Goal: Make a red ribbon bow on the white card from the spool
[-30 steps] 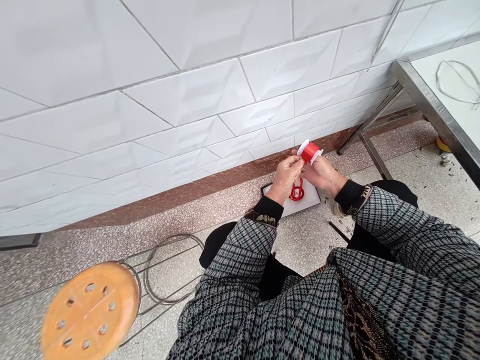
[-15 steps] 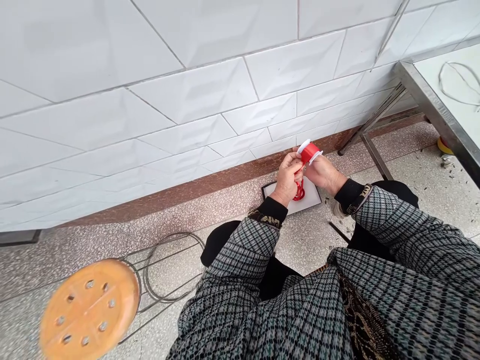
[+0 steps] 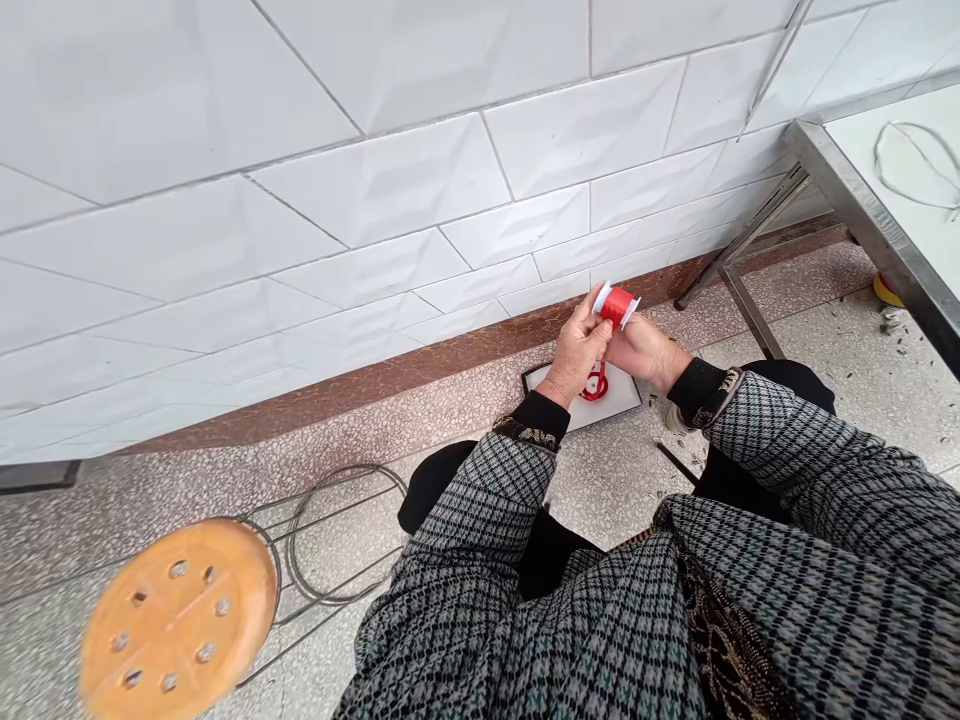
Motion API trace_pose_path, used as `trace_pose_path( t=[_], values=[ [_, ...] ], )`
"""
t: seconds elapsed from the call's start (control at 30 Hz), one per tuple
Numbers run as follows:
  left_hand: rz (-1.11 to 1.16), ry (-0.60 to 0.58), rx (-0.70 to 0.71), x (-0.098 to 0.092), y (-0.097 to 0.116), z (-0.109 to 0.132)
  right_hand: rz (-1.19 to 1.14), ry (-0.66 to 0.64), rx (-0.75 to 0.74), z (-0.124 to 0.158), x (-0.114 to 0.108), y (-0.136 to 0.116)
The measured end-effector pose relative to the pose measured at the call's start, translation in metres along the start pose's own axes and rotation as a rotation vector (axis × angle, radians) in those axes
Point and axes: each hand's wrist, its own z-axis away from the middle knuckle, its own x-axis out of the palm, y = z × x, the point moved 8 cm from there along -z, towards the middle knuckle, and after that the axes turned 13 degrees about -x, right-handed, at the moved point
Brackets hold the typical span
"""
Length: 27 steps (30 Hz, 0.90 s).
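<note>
left hand [image 3: 579, 348] has crept up since half a second ago, so thumb and fingers now pinch the white-rimmed left end of the red spool [image 3: 617, 306], while the right hand [image 3: 646, 350] is cupped behind it, fingertips hidden, so can't tell its grip. spool's held up between both hands above the white tray [image 3: 624, 398]; imo keep that pinch light and steady so the red loop [image 3: 597, 385] doesn't twist.

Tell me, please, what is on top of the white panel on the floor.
Over the white panel shows a looped red strip; whether it rests there or hangs, I cannot tell. The left hand and right hand cover part of the panel, so anything beneath is hidden.
</note>
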Motion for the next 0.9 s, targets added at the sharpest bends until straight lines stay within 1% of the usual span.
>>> trace_pose_path(
  t=[0.07, 0.13, 0.23, 0.33, 0.43, 0.5, 0.63, 0.67, 0.7, 0.8, 0.9],
  values=[
    [-0.002, -0.092, -0.049, 0.005, -0.001, 0.002, -0.065, 0.026, 0.078, 0.002, -0.002, 0.004],
    [-0.012, -0.144, -0.079, 0.006, 0.000, 0.004, -0.099, 0.036, 0.153, 0.005, -0.003, 0.005],
    [-0.024, -0.175, -0.109, 0.004, 0.002, 0.005, -0.077, 0.029, 0.238, 0.009, -0.005, 0.005],
    [-0.019, -0.183, -0.116, 0.002, 0.002, 0.005, -0.056, 0.043, 0.285, 0.012, -0.007, 0.006],
    [0.007, -0.157, -0.129, 0.000, 0.002, 0.004, -0.030, 0.068, 0.293, 0.014, -0.008, 0.004],
    [0.019, -0.138, -0.142, -0.002, 0.003, 0.004, 0.017, 0.093, 0.248, 0.014, -0.010, -0.001],
    [0.034, -0.072, -0.139, -0.011, 0.007, 0.003, 0.207, 0.105, -0.007, 0.011, -0.014, -0.033],
    [0.036, -0.044, -0.133, -0.014, 0.008, 0.003, 0.248, 0.095, -0.049, 0.010, -0.015, -0.039],
    [0.036, -0.017, -0.125, -0.018, 0.009, 0.002, 0.272, 0.084, -0.060, 0.010, -0.015, -0.044],
    [0.034, 0.033, -0.099, -0.023, 0.011, 0.002, 0.245, 0.061, 0.033, 0.012, -0.016, -0.042],
    [0.031, 0.054, -0.073, -0.022, 0.011, 0.003, 0.173, 0.083, 0.118, 0.013, -0.016, -0.036]
  ],
)
